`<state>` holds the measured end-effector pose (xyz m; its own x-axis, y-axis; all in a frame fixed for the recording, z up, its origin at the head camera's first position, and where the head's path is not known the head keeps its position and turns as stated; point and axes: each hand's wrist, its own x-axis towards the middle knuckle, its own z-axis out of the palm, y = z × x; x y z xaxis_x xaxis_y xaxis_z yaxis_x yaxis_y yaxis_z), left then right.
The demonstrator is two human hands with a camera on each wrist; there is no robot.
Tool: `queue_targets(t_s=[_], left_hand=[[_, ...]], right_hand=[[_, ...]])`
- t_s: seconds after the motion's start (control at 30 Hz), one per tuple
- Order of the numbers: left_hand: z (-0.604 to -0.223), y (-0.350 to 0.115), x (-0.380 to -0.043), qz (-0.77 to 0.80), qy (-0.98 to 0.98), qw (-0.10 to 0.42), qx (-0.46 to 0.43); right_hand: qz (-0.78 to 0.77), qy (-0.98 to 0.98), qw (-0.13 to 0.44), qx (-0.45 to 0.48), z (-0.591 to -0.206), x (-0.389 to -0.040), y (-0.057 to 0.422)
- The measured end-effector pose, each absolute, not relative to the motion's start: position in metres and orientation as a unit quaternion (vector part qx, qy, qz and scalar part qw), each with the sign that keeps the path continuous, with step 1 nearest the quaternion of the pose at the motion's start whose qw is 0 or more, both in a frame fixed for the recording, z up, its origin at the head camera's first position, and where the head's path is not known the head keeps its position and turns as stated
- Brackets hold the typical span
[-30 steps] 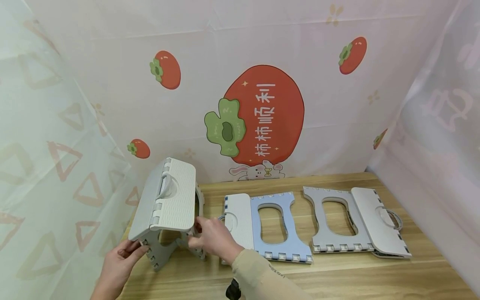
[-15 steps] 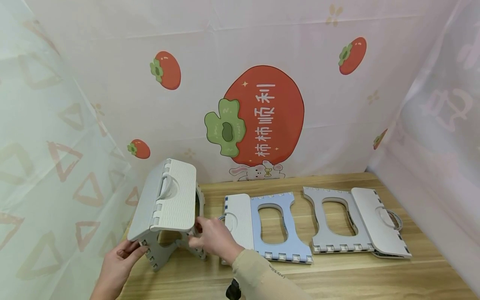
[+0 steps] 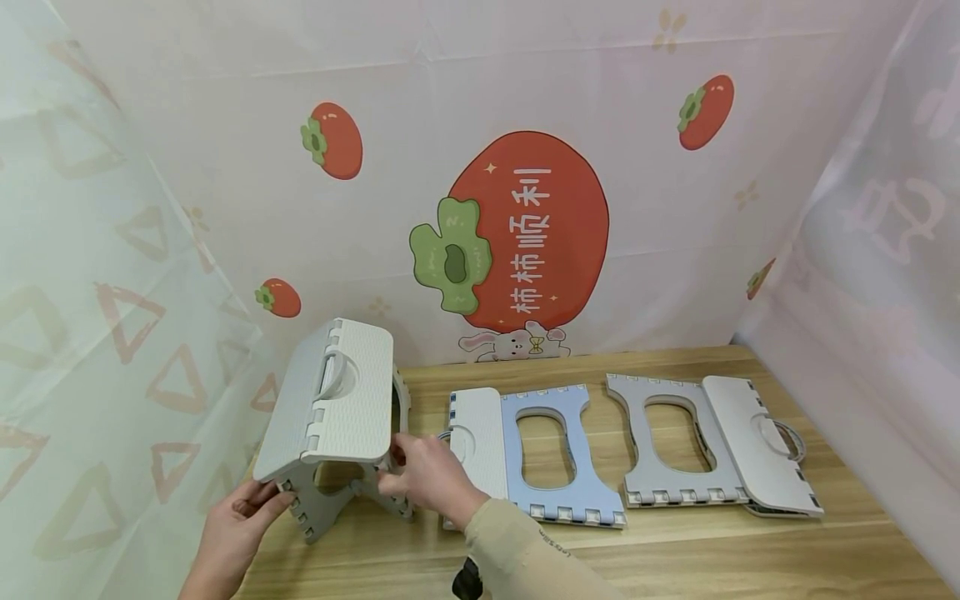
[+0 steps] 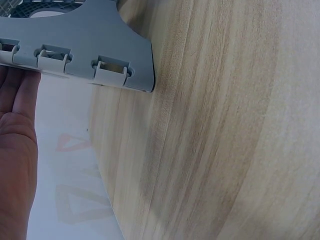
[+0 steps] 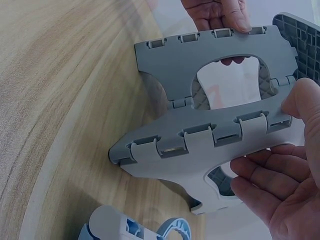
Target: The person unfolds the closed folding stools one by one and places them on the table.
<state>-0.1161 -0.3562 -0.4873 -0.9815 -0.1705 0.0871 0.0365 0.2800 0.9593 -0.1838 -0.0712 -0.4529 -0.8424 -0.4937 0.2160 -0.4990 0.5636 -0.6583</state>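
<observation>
A grey and white folding step stool [image 3: 356,396] stands half unfolded at the left of the table, its two seat halves peaked like a roof with a carry handle [image 3: 342,375] at the ridge. My left hand [image 3: 236,529] grips its near left leg edge, thumb in front and fingers behind. On the opposite side my right hand [image 3: 435,479] holds the near right leg edge. The right wrist view shows the hinged end panel [image 5: 165,70] bent inward between the legs, with the right thumb [image 5: 302,97] on the hinged corner and the other fingers along the outer leg.
Right of the stool, a blue and white folding stool [image 3: 480,442] lies folded flat on the wooden table [image 3: 675,550]. Further right lies a grey and white one [image 3: 757,442], also flat. A printed cloth backdrop [image 3: 637,275] encloses the back and sides.
The standing stool's left seat half has edged slightly outward to the left and its ridge has sunk a little. Both hands keep their grip; the flat stools stay put.
</observation>
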Motion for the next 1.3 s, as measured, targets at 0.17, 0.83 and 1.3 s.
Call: queue_targets(t_s=[0.17, 0.83, 1.3], left_hand=[[-0.4878, -0.3574, -0.116, -0.6, -0.794, 0.082, 0.043], [-0.4868, -0.3574, -0.115, -0.604, -0.79, 0.093, 0.04], [-0.4892, -0.3606, -0.1155, -0.604, -0.791, 0.089, 0.039]], right_hand=[[0.373, -0.882, 0.013, 0.286, -0.4534, -0.184, -0.0706], [0.376, -0.884, 0.0, 0.279, -0.4522, -0.1835, -0.0694], [0.375, -0.885, 0.002, 0.278, -0.4511, -0.183, -0.0685]])
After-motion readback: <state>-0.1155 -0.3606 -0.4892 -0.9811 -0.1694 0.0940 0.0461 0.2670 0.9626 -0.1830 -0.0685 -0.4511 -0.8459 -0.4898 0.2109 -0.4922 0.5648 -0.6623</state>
